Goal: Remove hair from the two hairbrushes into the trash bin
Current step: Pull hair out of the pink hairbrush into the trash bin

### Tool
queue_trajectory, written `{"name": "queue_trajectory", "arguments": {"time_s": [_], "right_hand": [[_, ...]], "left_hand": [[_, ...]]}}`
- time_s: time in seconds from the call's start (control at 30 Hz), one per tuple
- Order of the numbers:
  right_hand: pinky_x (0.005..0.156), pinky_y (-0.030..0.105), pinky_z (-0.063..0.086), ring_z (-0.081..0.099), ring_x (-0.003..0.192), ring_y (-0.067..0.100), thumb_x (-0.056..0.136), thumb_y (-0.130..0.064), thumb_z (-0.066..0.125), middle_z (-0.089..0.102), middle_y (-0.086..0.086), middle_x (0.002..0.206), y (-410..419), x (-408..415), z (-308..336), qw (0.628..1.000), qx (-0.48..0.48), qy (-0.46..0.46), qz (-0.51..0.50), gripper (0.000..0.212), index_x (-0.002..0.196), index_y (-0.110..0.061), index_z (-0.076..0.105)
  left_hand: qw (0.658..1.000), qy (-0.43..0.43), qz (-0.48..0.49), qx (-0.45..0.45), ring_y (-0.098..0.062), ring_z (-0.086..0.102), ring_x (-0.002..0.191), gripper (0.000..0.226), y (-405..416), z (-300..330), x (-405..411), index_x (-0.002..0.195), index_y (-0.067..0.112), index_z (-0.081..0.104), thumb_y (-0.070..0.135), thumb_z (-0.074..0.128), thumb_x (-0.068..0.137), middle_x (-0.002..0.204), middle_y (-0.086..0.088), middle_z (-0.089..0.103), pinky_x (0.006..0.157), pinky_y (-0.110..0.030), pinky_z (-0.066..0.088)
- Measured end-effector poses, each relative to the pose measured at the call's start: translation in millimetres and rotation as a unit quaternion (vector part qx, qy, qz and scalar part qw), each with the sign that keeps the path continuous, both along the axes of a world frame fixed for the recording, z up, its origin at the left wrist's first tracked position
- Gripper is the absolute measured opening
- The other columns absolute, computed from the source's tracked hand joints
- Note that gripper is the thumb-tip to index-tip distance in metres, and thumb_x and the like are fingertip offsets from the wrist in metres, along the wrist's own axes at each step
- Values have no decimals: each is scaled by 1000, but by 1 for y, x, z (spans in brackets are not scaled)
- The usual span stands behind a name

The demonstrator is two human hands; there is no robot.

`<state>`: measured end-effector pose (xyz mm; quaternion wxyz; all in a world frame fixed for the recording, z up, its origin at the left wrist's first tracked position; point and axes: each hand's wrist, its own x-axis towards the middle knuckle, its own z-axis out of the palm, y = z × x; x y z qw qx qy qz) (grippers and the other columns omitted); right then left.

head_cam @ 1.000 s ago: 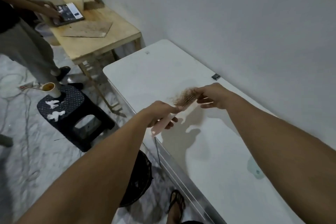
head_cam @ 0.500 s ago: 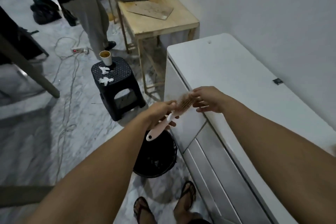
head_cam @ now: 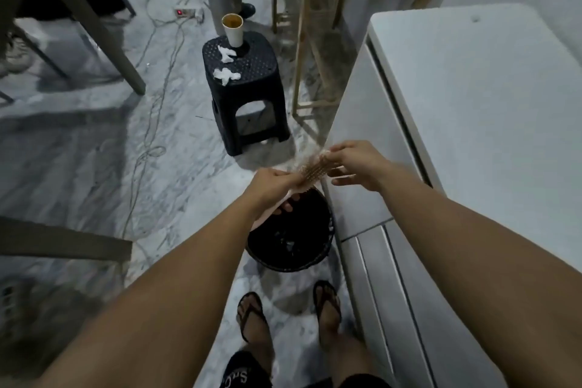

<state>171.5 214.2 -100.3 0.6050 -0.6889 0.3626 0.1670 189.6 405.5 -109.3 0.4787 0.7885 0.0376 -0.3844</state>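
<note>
Progress: early. Hair not yet cleared from the one hairbrush in view; second hairbrush not in view, its condition not determinable. No hair identifiable inside the trash bin, interior too dark to judge.

Well left of the hands: marble floor [head_cam: 78, 151] with loose cables [head_cam: 157, 50] trailing across it. Beyond the hands and slightly left: black stool [head_cam: 242, 72] carrying a paper cup [head_cam: 233, 29] and crumpled tissue scraps [head_cam: 226, 75].

Left hand [head_cam: 271, 186]: closed around the pink handle of the hairbrush [head_cam: 311, 168], handle end emerging below the palm. Brush held between the two hands, bristle face up, head angled up and toward the right hand. Tan hair [head_cam: 304, 164] matted across the bristles, a wisp standing off the far edge.

Right hand [head_cam: 356, 164]: thumb and forefinger pinched at the far tip of the brush head, on the hair or the brush edge; blur prevents telling which. Remaining fingers loosely spread below.

Trash bin [head_cam: 289, 236]: black, on the floor directly beneath the left hand and the brush handle, just beside the desk front. Brush head appears over the bin's far rim rather than its middle.

Right of the hands: white desk [head_cam: 472, 104], top bare where visible.

Remaining, as judged: pull the mat free, drop it in the bin, repeat for the second brush.
</note>
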Motion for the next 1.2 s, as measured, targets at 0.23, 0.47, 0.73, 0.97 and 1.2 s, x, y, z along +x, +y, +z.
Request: {"name": "queue_trajectory", "arguments": {"time_s": [0.23,0.47,0.73,0.97,1.2], "right_hand": [[60,32,55,66,78,21,83,-12,70,68,7,89,23,17,-102,1000,-3,-2,28,12,93,-17,68],[82,41,58,65,93,21,80,-15,75,63,1,102,41,15,-228,985,-95,-85,115,37,116,-20,66],[85,43,57,66,88,23,80,1,65,69,5,109,56,-10,-337,959,-162,-100,209,40,112,-23,69],[58,25,59,67,82,23,89,3,56,64,3,109,61,-32,-384,971,-128,-103,176,33,107,-22,67],[84,35,59,66,95,16,85,9,56,61,-2,118,59,-42,-413,962,-128,-150,189,55,122,-30,64]], "left_hand": [[995,4,92,47,-25,56,47,31,8,-106,4,67,3,74,34,70,66,57,-7,66,51,-31,42],[989,4,137,63,-24,52,43,25,26,-226,-5,60,9,68,30,70,73,49,-3,61,48,-29,41],[987,72,140,27,-25,50,50,46,38,-320,-34,80,0,72,44,69,66,62,-11,61,50,-30,36],[985,32,158,64,-24,64,49,66,26,-368,-49,74,7,73,73,68,67,68,-8,71,43,-24,44],[973,-26,195,119,-27,67,53,61,24,-398,-49,54,11,66,72,69,55,56,-6,69,55,-38,56]]}}
